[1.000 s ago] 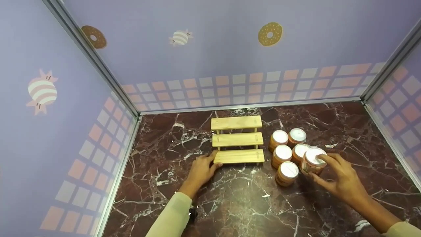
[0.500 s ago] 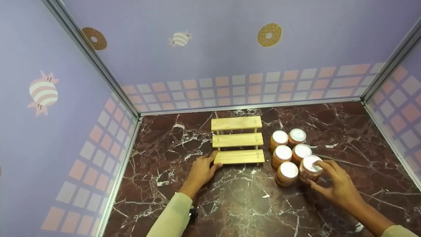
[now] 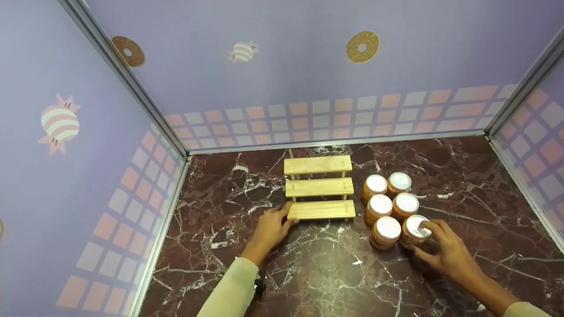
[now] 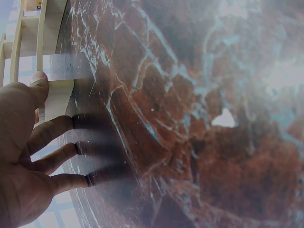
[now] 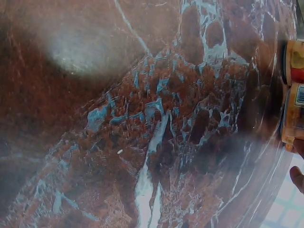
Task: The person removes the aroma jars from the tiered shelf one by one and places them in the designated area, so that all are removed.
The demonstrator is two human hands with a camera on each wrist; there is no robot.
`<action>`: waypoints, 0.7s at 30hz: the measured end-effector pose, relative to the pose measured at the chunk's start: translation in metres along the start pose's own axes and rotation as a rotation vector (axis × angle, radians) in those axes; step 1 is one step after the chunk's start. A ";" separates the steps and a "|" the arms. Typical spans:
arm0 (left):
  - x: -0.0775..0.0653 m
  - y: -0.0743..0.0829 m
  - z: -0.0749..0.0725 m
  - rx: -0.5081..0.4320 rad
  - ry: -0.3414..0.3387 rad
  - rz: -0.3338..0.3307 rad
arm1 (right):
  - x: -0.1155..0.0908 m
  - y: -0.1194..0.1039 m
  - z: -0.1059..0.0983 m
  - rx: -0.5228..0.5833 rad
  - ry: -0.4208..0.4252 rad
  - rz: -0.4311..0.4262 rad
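A three-step pale wooden stand is on the dark marbled tabletop. My left hand pinches the left end of its lowest step between thumb and forefinger; in the left wrist view the other fingers are spread down to the tabletop. To the right of the stand, several orange jars with white lids stand upright in two rows. My right hand grips the nearest jar of the right row, one finger on its lid and the thumb at its side. The right wrist view catches only fingertips beside a labelled jar.
Beside the held jar stands the front jar of the left row, very close. Lilac panels with printed sweets and checks enclose the table at the back and both sides. Marbled tabletop stretches in front of the stand.
My right hand has lowered the jar and brought it slightly nearer and left, into line with the right row. My left hand has stayed on the stand.
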State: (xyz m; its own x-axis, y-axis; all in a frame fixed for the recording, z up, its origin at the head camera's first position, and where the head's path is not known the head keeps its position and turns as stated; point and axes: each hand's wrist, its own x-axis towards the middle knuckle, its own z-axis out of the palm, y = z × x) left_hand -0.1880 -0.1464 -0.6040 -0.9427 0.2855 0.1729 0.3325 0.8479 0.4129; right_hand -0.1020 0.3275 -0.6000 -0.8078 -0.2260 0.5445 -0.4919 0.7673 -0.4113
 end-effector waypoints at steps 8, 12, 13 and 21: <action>0.001 -0.030 0.029 -0.003 0.111 0.088 | 0.000 0.000 0.006 -0.017 -0.043 0.022; 0.005 -0.038 0.040 0.044 0.155 0.119 | 0.000 -0.001 0.008 -0.014 -0.050 0.026; 0.005 -0.034 0.036 0.029 0.139 0.110 | 0.001 -0.001 0.009 -0.013 -0.048 0.030; 0.000 -0.021 0.021 -0.009 0.108 0.076 | 0.001 -0.001 0.010 -0.017 -0.056 0.069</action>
State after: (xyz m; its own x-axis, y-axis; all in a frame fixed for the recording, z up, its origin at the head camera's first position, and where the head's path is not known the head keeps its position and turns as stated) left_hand -0.1959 -0.1547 -0.6316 -0.9062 0.2990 0.2990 0.4039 0.8214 0.4026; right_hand -0.1056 0.3204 -0.6060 -0.8566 -0.2049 0.4736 -0.4294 0.7919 -0.4341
